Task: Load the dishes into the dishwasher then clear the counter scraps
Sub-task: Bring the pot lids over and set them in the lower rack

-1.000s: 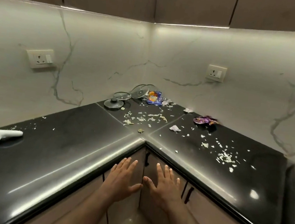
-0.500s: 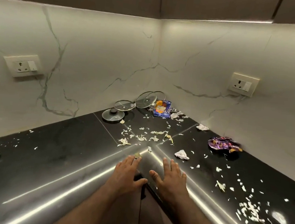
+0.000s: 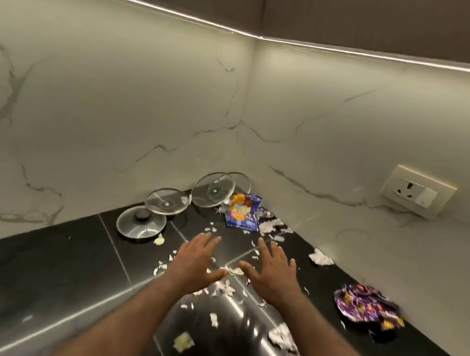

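- This is a kitchen corner with a black counter (image 3: 39, 287), pale stone walls (image 3: 119, 106) and a wall plug (image 3: 418, 193) on the right.
- The left hand (image 3: 194, 264) and the right hand (image 3: 272, 273) are side by side over the middle of the counter. Both are flat and loose, with fingers spread, and they hold nothing. I cannot tell if they touch the top.
- The pot lids (image 3: 140, 222) sit at the back by the wall. Some lean on each other. No dishwasher is in view.
- Little white bits (image 3: 224, 288) lie all around and under the hands.
- A blue snack bag (image 3: 242, 215) lies just beside the lids, and a purple wrapper (image 3: 365, 307) lies off to the right, apart from the hands.
- I think the job has hardly begun. The lids must go in the dishwasher, and all the mess is yet to be cleared.
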